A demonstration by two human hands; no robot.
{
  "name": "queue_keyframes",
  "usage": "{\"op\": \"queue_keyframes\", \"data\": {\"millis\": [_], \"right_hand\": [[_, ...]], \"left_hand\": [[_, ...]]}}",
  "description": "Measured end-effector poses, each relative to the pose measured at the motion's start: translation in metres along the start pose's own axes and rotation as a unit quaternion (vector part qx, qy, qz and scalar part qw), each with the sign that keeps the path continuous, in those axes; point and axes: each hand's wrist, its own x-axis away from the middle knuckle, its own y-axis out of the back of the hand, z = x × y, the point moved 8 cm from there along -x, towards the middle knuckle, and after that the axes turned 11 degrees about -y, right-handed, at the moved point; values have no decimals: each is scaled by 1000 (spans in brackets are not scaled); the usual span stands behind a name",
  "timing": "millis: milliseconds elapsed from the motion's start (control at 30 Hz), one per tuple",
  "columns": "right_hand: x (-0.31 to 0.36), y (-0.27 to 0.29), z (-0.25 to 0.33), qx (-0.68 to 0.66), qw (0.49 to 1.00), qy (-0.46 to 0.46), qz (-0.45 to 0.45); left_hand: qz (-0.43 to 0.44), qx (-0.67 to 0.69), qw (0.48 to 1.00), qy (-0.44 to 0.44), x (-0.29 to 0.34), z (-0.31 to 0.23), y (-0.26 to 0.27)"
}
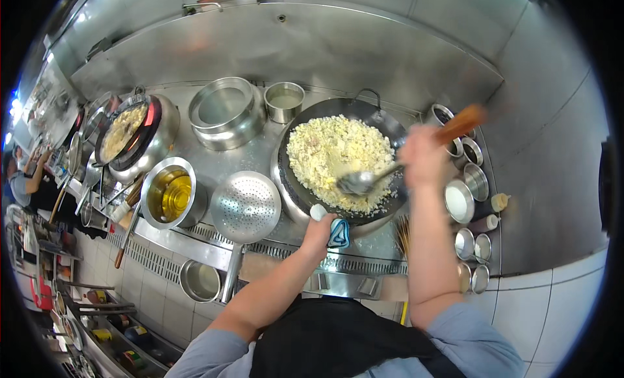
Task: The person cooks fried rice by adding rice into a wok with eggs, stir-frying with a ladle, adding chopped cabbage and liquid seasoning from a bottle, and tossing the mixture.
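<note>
A black wok (314,114) holds a heap of yellowish fried rice (335,144), with grains scattered up its near side. My right hand (422,158), blurred, is closed round the wooden handle of a ladle (356,182). The ladle's metal bowl rests in the near right part of the rice. At the wok's near rim my left hand (317,236) is closed on a folded blue and white cloth (338,234). Whether a wok handle lies under the cloth is hidden. Something small and white shows at that thumb.
Left of the wok lie a perforated strainer (246,206), a pot of yellow oil (174,197) and a large metal pot (224,134). Farther left stands a second wok (123,134) with food. Several seasoning containers (459,201) line the right side. Another person (29,183) stands far left.
</note>
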Motion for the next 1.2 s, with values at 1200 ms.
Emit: {"op": "queue_keyframes", "data": {"millis": [1200], "right_hand": [[-98, -18, -14, -42, 991, -129, 13]], "left_hand": [[0, 32, 999, 8, -5, 26, 8]]}}
